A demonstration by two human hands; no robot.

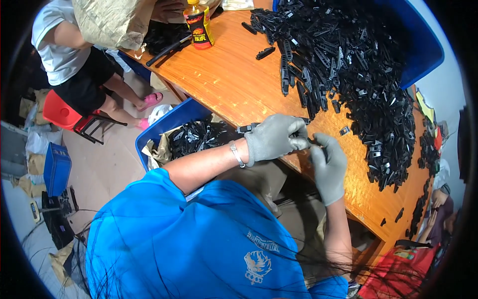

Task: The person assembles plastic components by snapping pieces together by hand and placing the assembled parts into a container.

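Both my hands wear grey gloves and meet at the table's near edge. My left hand [275, 138] is closed, its fingers curled around a small black plastic part [310, 140] that they mostly hide. The thumb and forefinger of my right hand [329, 167] come together at that same part. A longer black plastic strip [246, 128] shows beside my left wrist; whether it lies on the table or is held, I cannot tell. Just beyond my hands spreads a big heap of black plastic parts [343, 65], some with silvery metal pieces.
A blue bin [423, 50] lies tipped behind the heap on the wooden table [234, 74]. Another blue bin [144, 144] with black parts stands below the left edge. A drink bottle [199, 27] is at far left. Near a red chair [62, 109], another person handles a paper sack [112, 22].
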